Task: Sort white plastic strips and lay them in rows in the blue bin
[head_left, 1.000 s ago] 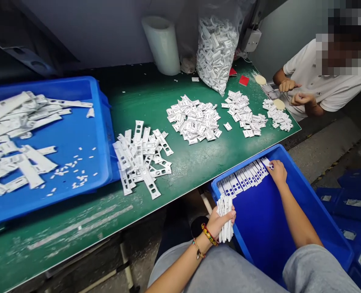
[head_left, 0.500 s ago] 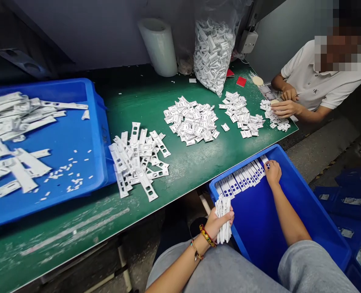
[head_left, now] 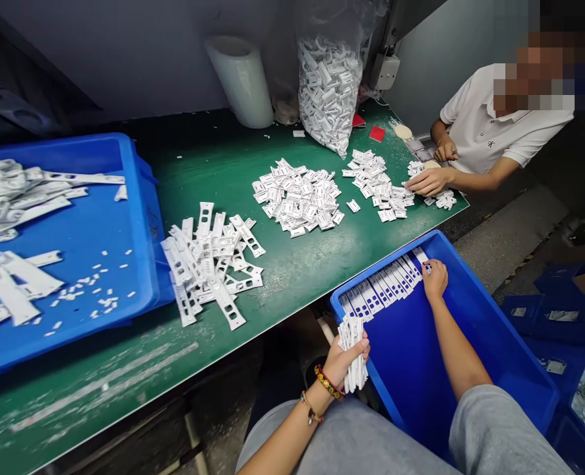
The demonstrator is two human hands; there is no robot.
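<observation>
My left hand [head_left: 344, 359] is wrapped round a bundle of white plastic strips [head_left: 354, 349], near the left rim of a deep blue bin [head_left: 401, 369]. Inside that bin, a row of flat white strips with square holes [head_left: 381, 290] lies side by side along the far wall. At the right end of the row, my right hand [head_left: 435, 278] pinches a white strip [head_left: 419, 254]. Its fingertips are at the strip's lower end, and the strip lines up beside the others.
On the green table [head_left: 292, 264] lie a loose pile of white strips [head_left: 213, 264] and heaps of small white pieces [head_left: 299, 198]. A blue tray [head_left: 138, 231] stands left, a full clear bag [head_left: 329, 95] at the back. A co-worker [head_left: 500, 132] handles small pieces at the right.
The whole view has shifted slightly, so the table things appear further left. My right hand stays at the row's end with its strip. The co-worker's hand has moved toward the middle heap.
</observation>
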